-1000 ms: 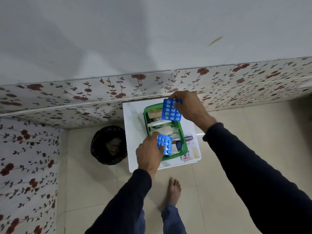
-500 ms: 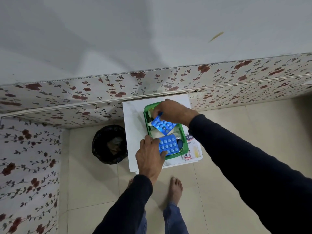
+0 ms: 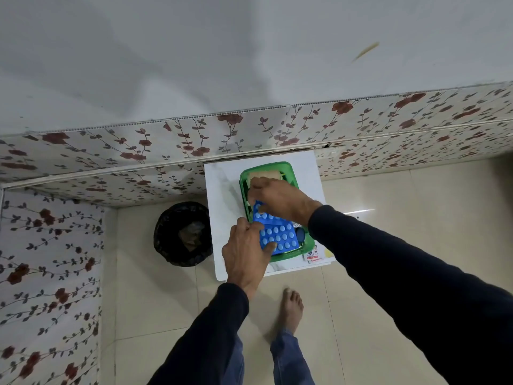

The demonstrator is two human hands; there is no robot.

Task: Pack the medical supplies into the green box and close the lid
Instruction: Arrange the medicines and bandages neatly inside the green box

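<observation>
The green box (image 3: 288, 169) stands open on a small white table (image 3: 222, 190). A beige bandage roll (image 3: 263, 175) lies at its far end. Two blue blister packs of tablets lie over the box's contents. My right hand (image 3: 280, 201) presses on the far blister pack (image 3: 262, 216), fingers bent over it. My left hand (image 3: 245, 252) grips the near blister pack (image 3: 279, 237) by its left edge, at the box's near end. Other supplies under the packs are mostly hidden.
A small printed packet (image 3: 313, 255) lies on the table by the box's near right corner. A black waste bin (image 3: 181, 234) stands on the floor left of the table. Floral wall panels run behind and to the left. My bare foot (image 3: 290, 309) is near the table.
My right hand has brought its blister pack down from above the box's far edge into the box. My left hand has laid its pack flatter at the near end.
</observation>
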